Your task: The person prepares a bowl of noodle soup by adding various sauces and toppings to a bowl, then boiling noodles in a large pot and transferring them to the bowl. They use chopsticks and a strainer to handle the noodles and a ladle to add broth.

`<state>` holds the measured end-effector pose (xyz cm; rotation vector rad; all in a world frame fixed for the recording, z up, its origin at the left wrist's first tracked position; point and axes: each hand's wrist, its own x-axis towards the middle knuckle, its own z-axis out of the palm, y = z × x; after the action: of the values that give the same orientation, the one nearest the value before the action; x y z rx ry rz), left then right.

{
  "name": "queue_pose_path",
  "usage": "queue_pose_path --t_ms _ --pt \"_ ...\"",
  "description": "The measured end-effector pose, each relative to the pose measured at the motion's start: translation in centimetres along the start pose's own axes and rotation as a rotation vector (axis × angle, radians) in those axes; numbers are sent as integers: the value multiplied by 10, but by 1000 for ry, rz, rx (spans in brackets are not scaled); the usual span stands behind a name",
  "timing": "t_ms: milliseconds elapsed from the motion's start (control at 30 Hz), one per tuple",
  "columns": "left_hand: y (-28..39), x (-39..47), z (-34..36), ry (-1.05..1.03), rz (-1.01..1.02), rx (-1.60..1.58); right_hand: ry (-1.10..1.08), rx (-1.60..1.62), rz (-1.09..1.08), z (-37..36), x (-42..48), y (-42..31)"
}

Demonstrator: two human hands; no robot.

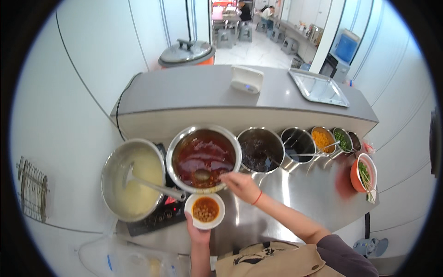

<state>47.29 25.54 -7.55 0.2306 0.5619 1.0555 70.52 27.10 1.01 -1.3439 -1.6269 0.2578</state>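
Observation:
My left hand (198,228) holds up a white bowl (222,215) from its near side, close to the front rim of a wide steel pot. Inside the bowl is a reddish-orange sauce (206,208) with lumpy brown bits. Above the wide steel pot (170,165), my right hand (240,185) grips the handle of a spoon (202,175). The spoon's bowl sits at the surface of dark red chili oil (204,150), with sediment around it. Most of the spoon's handle is hard to make out.
At left, a steel pot (110,176) of pale yellow liquid with a ladle (166,191) stands on an induction cooker (157,220). Rightward are a pot of dark sauce (254,149), a dark liquid pot (299,152), orange bits (322,140), chopped greens (341,140) and an orange bowl (358,178).

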Motion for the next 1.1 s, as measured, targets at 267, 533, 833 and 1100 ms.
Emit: queue_pose_path --t_ms 267,533,833,1100 --pt "5 -6 11 89 -15 -13 112 243 447 14 4 19" --pt "5 -7 14 109 -3 9 174 569 675 -24 8 -3" --pt "5 -6 14 78 -21 -65 37 546 682 -55 -19 -69" --pt "2 -6 11 99 -24 -35 -200 13 -198 -61 -42 -80"
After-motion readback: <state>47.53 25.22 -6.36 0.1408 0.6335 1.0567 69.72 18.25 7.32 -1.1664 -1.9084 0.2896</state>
